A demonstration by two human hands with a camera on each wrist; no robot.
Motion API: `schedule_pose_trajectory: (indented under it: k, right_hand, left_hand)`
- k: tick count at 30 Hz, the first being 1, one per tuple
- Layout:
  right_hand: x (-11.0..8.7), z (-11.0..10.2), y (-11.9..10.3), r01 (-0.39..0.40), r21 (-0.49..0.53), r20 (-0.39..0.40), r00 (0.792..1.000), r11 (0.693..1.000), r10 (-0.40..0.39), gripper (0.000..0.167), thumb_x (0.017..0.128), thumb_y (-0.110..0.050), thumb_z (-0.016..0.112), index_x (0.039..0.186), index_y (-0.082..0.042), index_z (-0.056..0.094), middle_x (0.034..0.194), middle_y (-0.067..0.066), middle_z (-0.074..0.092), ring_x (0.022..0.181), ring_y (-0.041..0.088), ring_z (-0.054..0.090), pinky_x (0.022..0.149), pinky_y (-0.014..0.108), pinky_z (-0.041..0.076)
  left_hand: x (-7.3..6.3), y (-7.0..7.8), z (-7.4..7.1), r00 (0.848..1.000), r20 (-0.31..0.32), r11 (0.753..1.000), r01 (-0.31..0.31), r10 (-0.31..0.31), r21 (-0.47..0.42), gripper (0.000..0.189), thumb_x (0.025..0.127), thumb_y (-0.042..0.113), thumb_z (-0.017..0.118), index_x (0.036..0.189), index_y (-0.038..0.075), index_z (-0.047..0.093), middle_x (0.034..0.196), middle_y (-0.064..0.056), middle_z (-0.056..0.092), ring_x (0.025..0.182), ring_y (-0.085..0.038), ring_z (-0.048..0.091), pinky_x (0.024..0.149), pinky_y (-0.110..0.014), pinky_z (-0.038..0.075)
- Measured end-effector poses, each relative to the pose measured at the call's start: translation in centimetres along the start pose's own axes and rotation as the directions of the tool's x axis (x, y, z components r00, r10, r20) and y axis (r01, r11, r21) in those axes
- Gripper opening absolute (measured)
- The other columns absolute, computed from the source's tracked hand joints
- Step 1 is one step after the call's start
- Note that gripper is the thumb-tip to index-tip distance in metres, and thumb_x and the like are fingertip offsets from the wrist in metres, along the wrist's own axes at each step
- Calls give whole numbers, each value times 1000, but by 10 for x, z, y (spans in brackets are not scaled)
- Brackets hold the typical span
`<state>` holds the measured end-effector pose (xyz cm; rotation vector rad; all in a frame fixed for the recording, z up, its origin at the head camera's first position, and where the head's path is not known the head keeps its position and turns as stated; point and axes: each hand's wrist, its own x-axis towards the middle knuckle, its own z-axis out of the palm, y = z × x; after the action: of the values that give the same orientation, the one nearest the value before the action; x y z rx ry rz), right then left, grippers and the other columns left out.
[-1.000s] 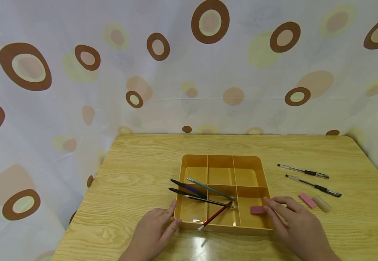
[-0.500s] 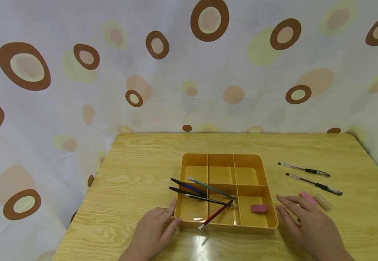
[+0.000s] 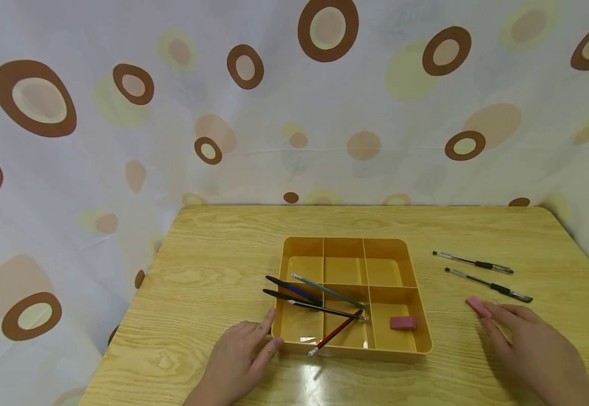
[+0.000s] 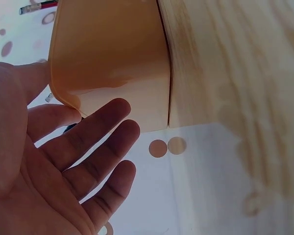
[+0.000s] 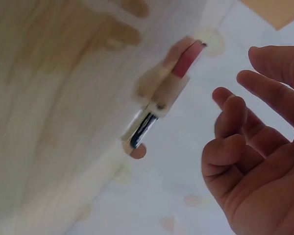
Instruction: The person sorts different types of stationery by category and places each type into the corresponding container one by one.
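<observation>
My left hand (image 3: 241,358) rests against the near left corner of the yellow compartment tray (image 3: 355,356), index finger and thumb on its edge. In the left wrist view the other fingers (image 4: 120,134) are spread beside the tray wall. My right hand (image 3: 535,347) pinches a pink eraser (image 3: 477,305) between thumb and index finger, right of the tray; the eraser looks slightly tilted. A whitish eraser (image 5: 170,95) shows in the right wrist view; the hand hides it in the head view. Another pink eraser (image 3: 403,322) lies in the near right compartment.
Two black gel pens (image 3: 487,284) lie on the wooden table (image 3: 213,242) behind the right hand. Across the near left and middle compartments lie a teal pencil (image 3: 332,291), a red-and-black pencil (image 3: 336,332), a black pencil (image 3: 330,310) and dark pens (image 3: 297,290).
My right hand has left the tray, where a pink eraser now lies released, and moved right to the pink eraser on the table. My left hand has stayed at the tray corner.
</observation>
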<state>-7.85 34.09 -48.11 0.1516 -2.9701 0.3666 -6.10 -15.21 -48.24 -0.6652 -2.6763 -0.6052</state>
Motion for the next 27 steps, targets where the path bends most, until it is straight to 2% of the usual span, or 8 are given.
schedule_pose_trajectory:
  k: [2,6,9,15,18,23,26,27]
  right_hand:
    - [2,-2,7,-12,-21,26,1000,1000,12,46,104,-35,64,133,0,68,122,31,66,104,56,64,72,68,52]
    - [6,-4,18,-1,-56,45,999,998,3,43,101,-32,68,131,-1,69,124,32,66,106,58,63,75,70,51]
    - [9,-3,27,21,-81,49,999,997,-17,40,100,-27,70,130,-2,70,125,32,67,106,57,64,78,70,51]
    - [13,-2,41,49,-96,82,996,994,-42,39,102,-29,67,130,-3,71,127,28,69,108,55,65,82,69,51]
    - [15,-2,46,55,-89,100,994,995,-46,38,102,-30,66,130,-5,72,125,26,70,106,54,67,81,68,51]
    - [19,-6,49,2,-65,169,986,998,9,42,106,-40,59,131,-9,72,118,27,72,98,54,68,71,66,52]
    - [19,-7,50,-12,-55,193,981,998,23,44,107,-42,56,131,-8,71,107,28,74,89,52,70,63,64,51]
    - [19,-7,50,-14,-53,198,980,998,24,44,108,-41,56,131,-7,71,95,26,75,83,47,71,60,61,51]
  left_hand:
    - [1,0,-1,1000,-5,1000,-4,4,2,49,100,32,69,139,3,64,87,9,74,89,-7,71,82,-33,60]
    - [1,1,-1,1000,-6,1000,-2,2,1,49,100,33,69,139,4,64,87,10,74,91,-7,71,83,-33,60]
    - [1,0,-1,1000,3,1000,4,-4,-7,50,99,32,70,139,3,64,85,11,73,90,-6,71,82,-32,59]
    - [1,0,-1,1000,-6,1000,-2,1,-20,48,100,32,70,137,2,65,85,10,74,90,-7,72,83,-33,60]
    - [0,1,-1,1000,-6,1000,3,-3,-22,47,101,32,68,137,2,65,86,10,74,90,-7,72,83,-34,60]
    - [1,1,-1,1000,-10,1000,-1,1,-19,48,100,32,69,137,2,65,86,10,74,92,-8,72,83,-34,60]
    - [1,0,0,1000,-18,1000,-16,15,-20,48,100,30,70,137,1,65,85,10,73,92,-8,72,83,-34,61]
    - [1,0,0,1000,-19,1000,-21,20,-21,47,100,30,70,137,1,65,85,10,74,92,-8,72,83,-34,61]
